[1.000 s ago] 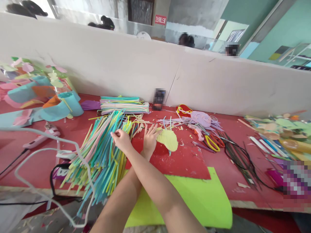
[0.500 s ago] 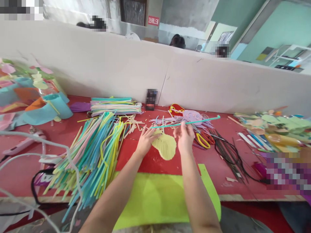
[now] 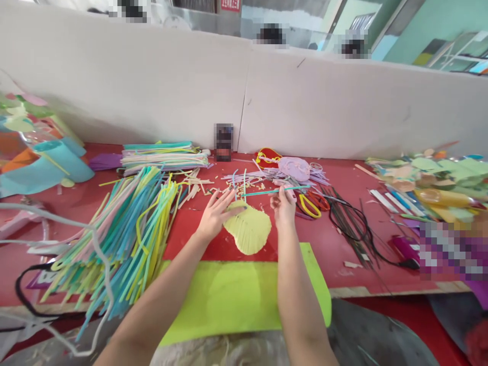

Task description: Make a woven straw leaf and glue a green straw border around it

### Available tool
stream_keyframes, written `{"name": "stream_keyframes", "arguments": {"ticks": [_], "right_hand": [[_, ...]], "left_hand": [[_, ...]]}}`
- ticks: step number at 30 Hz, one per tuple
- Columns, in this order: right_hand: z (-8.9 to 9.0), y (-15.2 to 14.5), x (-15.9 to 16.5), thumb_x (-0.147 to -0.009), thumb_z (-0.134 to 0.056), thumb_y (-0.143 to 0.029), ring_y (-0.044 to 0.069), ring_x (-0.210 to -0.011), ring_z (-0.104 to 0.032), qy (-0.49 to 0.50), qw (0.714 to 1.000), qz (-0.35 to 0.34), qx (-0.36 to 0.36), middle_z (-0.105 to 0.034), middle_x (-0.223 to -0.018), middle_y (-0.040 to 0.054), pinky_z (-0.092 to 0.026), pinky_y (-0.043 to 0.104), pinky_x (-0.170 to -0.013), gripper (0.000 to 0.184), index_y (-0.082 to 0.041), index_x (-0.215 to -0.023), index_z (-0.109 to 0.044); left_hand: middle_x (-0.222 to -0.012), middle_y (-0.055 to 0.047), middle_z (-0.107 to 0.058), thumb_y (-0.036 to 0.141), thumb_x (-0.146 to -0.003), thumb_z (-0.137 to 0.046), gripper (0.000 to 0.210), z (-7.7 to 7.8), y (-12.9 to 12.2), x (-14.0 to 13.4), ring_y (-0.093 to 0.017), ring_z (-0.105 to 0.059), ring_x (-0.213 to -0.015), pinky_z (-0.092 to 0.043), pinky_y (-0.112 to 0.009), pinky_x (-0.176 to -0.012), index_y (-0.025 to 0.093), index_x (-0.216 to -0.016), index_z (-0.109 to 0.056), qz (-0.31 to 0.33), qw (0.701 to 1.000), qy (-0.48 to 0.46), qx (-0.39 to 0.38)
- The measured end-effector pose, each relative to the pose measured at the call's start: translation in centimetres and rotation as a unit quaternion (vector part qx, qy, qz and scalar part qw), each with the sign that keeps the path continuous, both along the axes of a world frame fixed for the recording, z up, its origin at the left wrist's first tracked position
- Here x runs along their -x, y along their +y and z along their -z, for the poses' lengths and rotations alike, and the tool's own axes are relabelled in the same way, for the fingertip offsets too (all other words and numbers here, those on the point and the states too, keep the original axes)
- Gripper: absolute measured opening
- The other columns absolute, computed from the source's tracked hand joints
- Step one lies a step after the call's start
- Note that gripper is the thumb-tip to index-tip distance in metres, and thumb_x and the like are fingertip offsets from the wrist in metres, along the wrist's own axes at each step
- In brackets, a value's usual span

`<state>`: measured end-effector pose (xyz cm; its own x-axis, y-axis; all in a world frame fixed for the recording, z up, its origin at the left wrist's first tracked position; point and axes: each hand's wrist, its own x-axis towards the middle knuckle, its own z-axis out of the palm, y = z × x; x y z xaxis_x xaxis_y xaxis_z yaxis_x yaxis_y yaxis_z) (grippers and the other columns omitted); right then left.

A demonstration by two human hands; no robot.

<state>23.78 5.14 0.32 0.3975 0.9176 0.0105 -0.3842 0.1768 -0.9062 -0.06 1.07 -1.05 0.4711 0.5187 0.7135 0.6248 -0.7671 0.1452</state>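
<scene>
My left hand (image 3: 216, 214) has its fingers spread, with the thumb resting on the upper left edge of a pale yellow, ridged, petal-shaped piece (image 3: 249, 231). That piece lies over a red sheet (image 3: 186, 236). My right hand (image 3: 284, 206) is closed in a pinch around a thin teal pipe cleaner (image 3: 263, 192), just beyond the piece. The pipe cleaner's left end lies close to my left fingertips; whether they touch it I cannot tell. Something pinkish shows by my right fingers, too blurred to name. Scissors with yellow handles (image 3: 309, 206) lie to the right of that hand.
A heap of coloured pipe cleaners (image 3: 125, 229) spreads to the left, with a stacked bundle (image 3: 160, 157) behind. Short cut bits (image 3: 247, 188) litter the middle. A black cable (image 3: 353, 231) and dark sticks lie right. A white partition (image 3: 183, 86) closes the back; people's heads show beyond.
The view has tipped down and shifted right. The teal pipe cleaner sticks out less far beyond my right hand. My left fingers have spread wider.
</scene>
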Motion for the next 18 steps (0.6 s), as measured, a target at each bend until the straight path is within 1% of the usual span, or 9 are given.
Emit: {"name": "stream_keyframes", "arguments": {"ticks": [4, 9, 15, 18], "right_hand": [[-0.05, -0.35, 0.68, -0.072, -0.071, -0.053, 0.007, -0.042, -0.049, -0.034, 0.998, -0.046, -0.009, -0.067, -0.060, -0.0016, -0.030, 0.019, -0.037, 0.037, -0.020, -0.073, -0.055], [0.20, -0.19, 0.93, -0.072, -0.069, -0.055, 0.007, -0.041, -0.048, -0.046, 0.996, -0.070, -0.011, -0.065, -0.058, -0.0022, -0.027, 0.019, -0.036, 0.038, -0.020, -0.069, -0.052], [0.41, -0.06, 0.82, -0.068, -0.070, -0.057, 0.008, -0.042, -0.048, -0.051, 0.996, -0.079, 0.007, -0.060, -0.054, -0.0043, -0.027, 0.020, -0.036, 0.040, -0.020, -0.075, -0.057], [0.45, -0.06, 0.90, -0.068, -0.070, -0.059, 0.008, -0.042, -0.047, -0.064, 0.994, -0.089, 0.012, -0.061, -0.055, -0.0037, -0.027, 0.020, -0.036, 0.041, -0.020, -0.075, -0.057]], "left_hand": [[-0.158, -0.003, -0.028, 0.011, -0.098, -0.037, 0.046, -0.11, -0.23, -0.31, -0.024, -0.031, -0.144, -0.023, -0.058, -0.118, 0.038, -0.129, -0.059, 0.026, 1.000, 0.008, 0.003], [-0.157, -0.005, -0.031, 0.013, -0.098, -0.041, 0.042, -0.02, -0.11, -0.42, -0.025, -0.034, -0.143, -0.026, -0.059, -0.117, 0.036, -0.127, -0.061, 0.035, 0.999, 0.018, 0.000], [-0.150, -0.005, -0.043, 0.016, -0.099, -0.040, 0.040, -0.23, -0.29, -0.35, -0.024, -0.041, -0.139, -0.025, -0.058, -0.118, 0.035, -0.126, -0.062, 0.039, 0.999, 0.022, 0.011], [-0.147, -0.004, -0.048, 0.017, -0.099, -0.040, 0.039, -0.28, -0.38, -0.37, -0.023, -0.042, -0.138, -0.025, -0.057, -0.118, 0.035, -0.127, -0.061, 0.041, 0.999, 0.034, 0.005]]}}
